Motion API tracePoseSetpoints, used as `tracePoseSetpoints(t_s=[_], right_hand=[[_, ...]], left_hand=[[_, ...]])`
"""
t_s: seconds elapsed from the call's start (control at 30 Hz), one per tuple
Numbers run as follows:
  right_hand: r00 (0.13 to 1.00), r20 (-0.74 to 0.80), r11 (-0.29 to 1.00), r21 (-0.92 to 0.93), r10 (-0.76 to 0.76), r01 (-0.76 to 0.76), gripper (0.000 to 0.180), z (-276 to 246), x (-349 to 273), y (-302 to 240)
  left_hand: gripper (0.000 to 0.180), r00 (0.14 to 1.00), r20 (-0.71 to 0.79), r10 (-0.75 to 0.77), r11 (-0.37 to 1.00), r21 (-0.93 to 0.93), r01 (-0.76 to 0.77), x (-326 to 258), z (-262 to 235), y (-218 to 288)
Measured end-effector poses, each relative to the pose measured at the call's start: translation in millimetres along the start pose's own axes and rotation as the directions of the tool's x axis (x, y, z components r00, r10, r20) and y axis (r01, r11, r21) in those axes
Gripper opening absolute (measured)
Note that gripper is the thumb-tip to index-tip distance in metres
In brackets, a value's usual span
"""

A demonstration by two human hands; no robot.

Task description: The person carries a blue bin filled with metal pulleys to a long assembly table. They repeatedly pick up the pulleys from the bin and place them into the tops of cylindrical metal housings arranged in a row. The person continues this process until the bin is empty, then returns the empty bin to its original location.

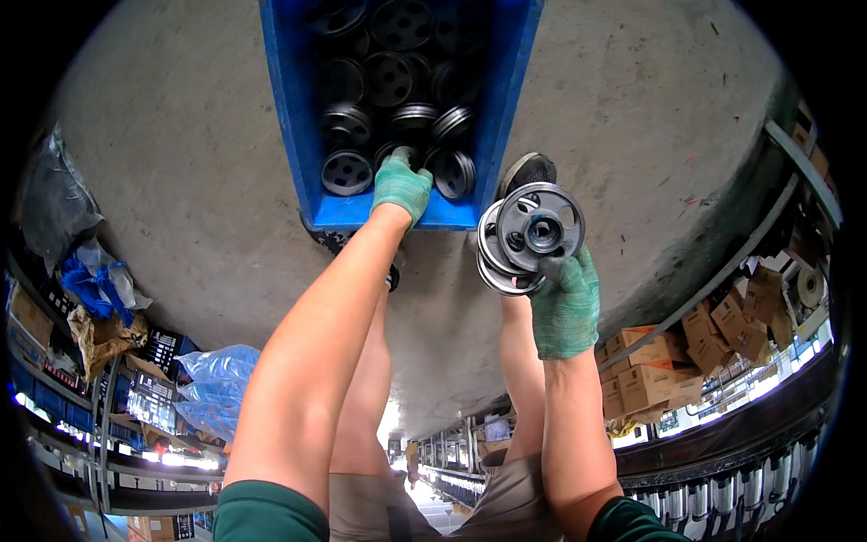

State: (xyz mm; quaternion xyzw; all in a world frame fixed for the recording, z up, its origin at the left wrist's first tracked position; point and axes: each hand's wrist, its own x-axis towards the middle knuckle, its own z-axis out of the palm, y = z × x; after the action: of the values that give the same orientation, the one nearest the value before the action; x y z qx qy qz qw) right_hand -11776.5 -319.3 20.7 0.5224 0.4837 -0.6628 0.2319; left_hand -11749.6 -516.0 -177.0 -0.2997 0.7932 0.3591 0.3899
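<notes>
A deep blue bin (302, 154) on the floor holds several dark metal pulleys (346, 172) with round holes in their faces and shiny grooved rims. My left hand (404, 185), in a green knit glove, reaches over its near wall with fingers curled round a pulley (383, 154) that is mostly hidden under them. To the right of the bin, my right hand (567, 303), also gloved in green, grips a small stack of pulleys by the edge. The top pulley (564, 212) faces up, showing its hub; the lower ones (489, 244) stick out to its left.
My shoe (528, 170) stands beside the bin's right wall on the concrete floor (650, 117). Cardboard boxes (650, 375) and a metal rail (722, 271) are at the right. Plastic bags (217, 388) and shelving (104, 434) line the left.
</notes>
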Motion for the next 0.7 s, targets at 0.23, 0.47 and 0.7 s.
tracePoseSetpoints(t_s=[0.23,0.47,0.7], right_hand=[[0.999,0.006,0.996,-0.078,0.040,-0.040,0.036,3,0,-25],[1.000,0.004,0.997,-0.069,0.031,-0.030,0.032,-3,5,-27],[0.999,-0.010,0.996,-0.076,0.047,-0.048,0.032,-8,8,-31]], left_hand=[[0.067,0.997,0.021,-0.076,0.987,0.144,0.072,18,23,6],[0.055,0.996,0.023,-0.083,0.983,0.169,0.077,20,34,9],[0.046,0.982,-0.164,0.092,0.993,0.090,-0.077,5,29,2]])
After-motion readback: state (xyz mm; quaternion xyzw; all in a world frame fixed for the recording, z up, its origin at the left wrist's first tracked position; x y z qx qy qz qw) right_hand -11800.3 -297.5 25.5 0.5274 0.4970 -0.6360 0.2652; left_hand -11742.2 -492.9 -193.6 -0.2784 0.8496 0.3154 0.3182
